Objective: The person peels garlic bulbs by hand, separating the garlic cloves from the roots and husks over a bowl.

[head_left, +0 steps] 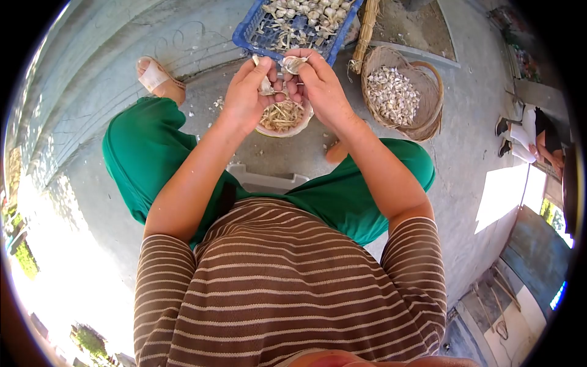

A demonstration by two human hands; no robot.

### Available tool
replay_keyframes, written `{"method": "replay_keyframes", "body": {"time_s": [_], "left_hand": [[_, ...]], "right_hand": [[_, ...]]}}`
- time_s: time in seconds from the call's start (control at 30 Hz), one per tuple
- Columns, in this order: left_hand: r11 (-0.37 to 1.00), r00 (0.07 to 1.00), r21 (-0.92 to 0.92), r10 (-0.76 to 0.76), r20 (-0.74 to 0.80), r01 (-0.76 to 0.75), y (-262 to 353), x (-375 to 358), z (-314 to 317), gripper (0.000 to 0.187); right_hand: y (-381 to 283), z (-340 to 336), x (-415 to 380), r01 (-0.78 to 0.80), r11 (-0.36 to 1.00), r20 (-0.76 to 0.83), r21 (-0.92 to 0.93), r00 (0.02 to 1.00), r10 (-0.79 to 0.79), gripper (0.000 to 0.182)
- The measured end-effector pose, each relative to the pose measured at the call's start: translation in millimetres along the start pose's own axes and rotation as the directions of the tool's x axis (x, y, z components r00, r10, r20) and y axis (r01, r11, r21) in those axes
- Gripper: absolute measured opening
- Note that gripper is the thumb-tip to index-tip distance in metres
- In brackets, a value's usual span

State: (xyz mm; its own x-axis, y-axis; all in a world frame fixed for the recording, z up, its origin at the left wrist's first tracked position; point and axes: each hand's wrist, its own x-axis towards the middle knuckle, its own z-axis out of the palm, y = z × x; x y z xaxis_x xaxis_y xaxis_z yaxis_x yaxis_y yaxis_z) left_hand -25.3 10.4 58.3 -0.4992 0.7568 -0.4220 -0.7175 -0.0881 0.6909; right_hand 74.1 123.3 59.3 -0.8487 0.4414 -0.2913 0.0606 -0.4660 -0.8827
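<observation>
My left hand [249, 92] has its fingers closed round a piece of garlic [265, 85] with a pale stalk poking up by the thumb. Close beside it, my right hand [315, 82] pinches another piece of garlic [293, 63] between thumb and fingers. Both hands are over a round bowl [298, 128] that holds dry stalks and skins [282, 115]. Just beyond the hands is a blue plastic crate [244, 32] with garlic bulbs [312, 12] and loose stalks in it.
To the right stands a wicker basket [435, 98] of separated cloves [391, 95]. A straw bundle [365, 33] lies by the crate. Bits of skin dot the floor around my sandalled foot [160, 79]. Another person [531, 134] sits at the far right.
</observation>
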Motion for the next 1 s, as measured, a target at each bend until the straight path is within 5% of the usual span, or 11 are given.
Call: {"method": "replay_keyframes", "body": {"time_s": [0.03, 0.1, 0.33, 0.83, 0.87, 1.0], "left_hand": [[1.000, 1.000, -0.001, -0.001, 0.001, 0.001, -2, 1, 0, 0.017], [0.947, 0.997, 0.316, 0.046, 0.058, -0.062, -8, 4, -2, 0.014], [0.800, 0.974, 0.560, 0.217, 0.068, -0.217, -16, 7, -11, 0.011], [0.819, 0.978, 0.535, 0.176, 0.111, -0.208, -12, 3, -5, 0.015], [0.815, 0.975, 0.534, 0.189, 0.120, -0.224, -11, 4, -6, 0.015], [0.973, 0.996, 0.221, 0.040, 0.085, -0.058, -8, 0, -6, 0.014]], "right_hand": [[1, -1, 2, 0.041, 0.997, -0.004, -0.059, 0.999, -0.042, 0.022], [1, -3, 2, 0.088, 0.989, -0.004, -0.122, 0.996, -0.089, 0.021], [1, -4, -6, 0.204, 0.832, 0.045, -0.516, 0.976, -0.212, 0.019], [3, -13, -9, 0.285, 0.794, 0.095, -0.536, 0.956, -0.278, 0.019], [2, -11, -9, 0.213, 0.868, 0.037, -0.449, 0.975, -0.220, 0.018], [2, -16, -3, 0.121, 0.953, 0.022, -0.279, 0.993, -0.119, 0.015]]}}
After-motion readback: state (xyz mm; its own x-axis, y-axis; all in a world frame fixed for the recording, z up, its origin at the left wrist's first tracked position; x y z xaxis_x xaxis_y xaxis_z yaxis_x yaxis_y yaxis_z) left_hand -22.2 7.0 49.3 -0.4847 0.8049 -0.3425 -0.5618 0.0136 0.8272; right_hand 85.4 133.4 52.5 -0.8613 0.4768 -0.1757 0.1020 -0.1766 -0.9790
